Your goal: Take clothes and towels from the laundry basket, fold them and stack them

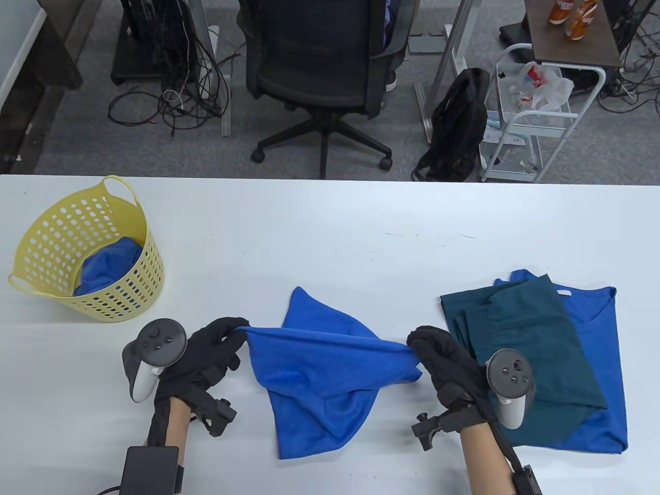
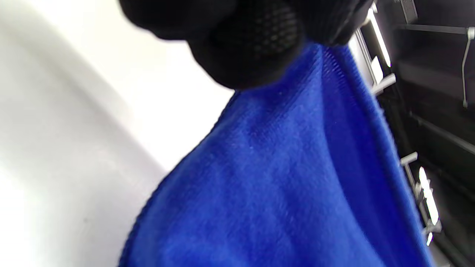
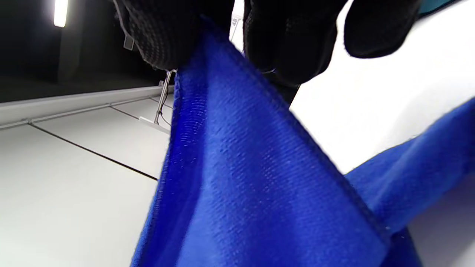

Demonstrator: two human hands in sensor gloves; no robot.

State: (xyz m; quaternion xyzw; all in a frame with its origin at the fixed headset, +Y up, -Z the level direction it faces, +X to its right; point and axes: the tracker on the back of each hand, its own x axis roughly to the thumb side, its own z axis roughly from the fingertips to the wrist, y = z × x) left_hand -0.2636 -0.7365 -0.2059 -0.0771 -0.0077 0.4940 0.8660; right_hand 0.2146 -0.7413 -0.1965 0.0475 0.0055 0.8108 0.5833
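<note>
Little can be read here. In the right wrist view a small white tag point(image 3: 234, 22) at the top of the frame, between the gloved fingers, bears the number "48". In the table view the orange cans point(image 1: 572, 13) at the upper right carry white lettering, too small to make out.

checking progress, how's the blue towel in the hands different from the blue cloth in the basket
The blue towel is stretched along its top edge between the left hand and right hand, each pinching a corner; the blue cloth lies bunched in the yellow basket, untouched. The towel hangs out in plain view above the table; the cloth is partly hidden by the basket wall. Both look a similar bright blue.
</note>
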